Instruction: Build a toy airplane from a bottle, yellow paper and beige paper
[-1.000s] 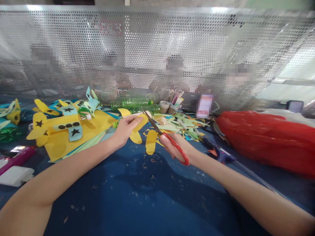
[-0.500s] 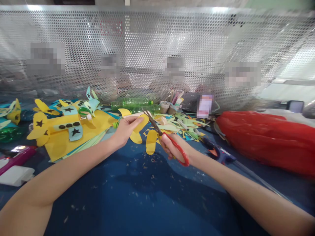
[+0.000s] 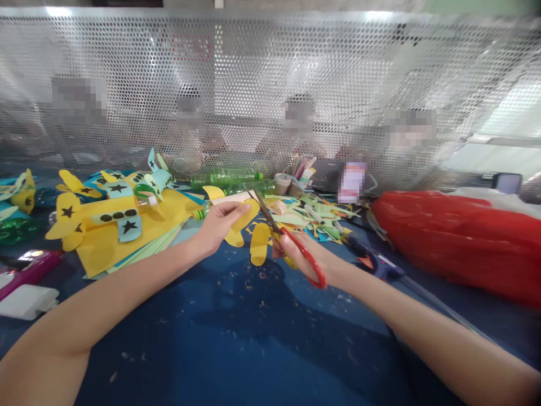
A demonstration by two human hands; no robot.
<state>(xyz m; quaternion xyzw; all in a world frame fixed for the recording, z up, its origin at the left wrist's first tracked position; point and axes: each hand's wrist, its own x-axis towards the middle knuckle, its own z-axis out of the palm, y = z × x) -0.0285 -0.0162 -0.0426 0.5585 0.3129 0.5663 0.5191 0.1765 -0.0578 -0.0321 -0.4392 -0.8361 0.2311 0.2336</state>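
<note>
My left hand (image 3: 220, 223) pinches a yellow paper piece (image 3: 249, 213) with a rounded end. My right hand (image 3: 296, 248) is closed around the red handles of a pair of scissors (image 3: 267, 211). The blades point up and left, parted, close to the right edge of the held paper. Below them on the table lies a yellow rounded strip (image 3: 259, 244). Another yellow paper piece (image 3: 234, 238) shows beneath my left hand.
Paper planes (image 3: 114, 211) with black stars lie on yellow sheets at left. Green bottles (image 3: 230, 176), paper scraps (image 3: 321, 211) and cups are farther back. A glue gun (image 3: 380, 265) and red plastic bag (image 3: 456, 242) lie right. People sit behind the perforated screen (image 3: 245, 73).
The yellow piece in my left hand has turned slightly and shifted a little right. My right hand and the scissors have moved slightly right.
</note>
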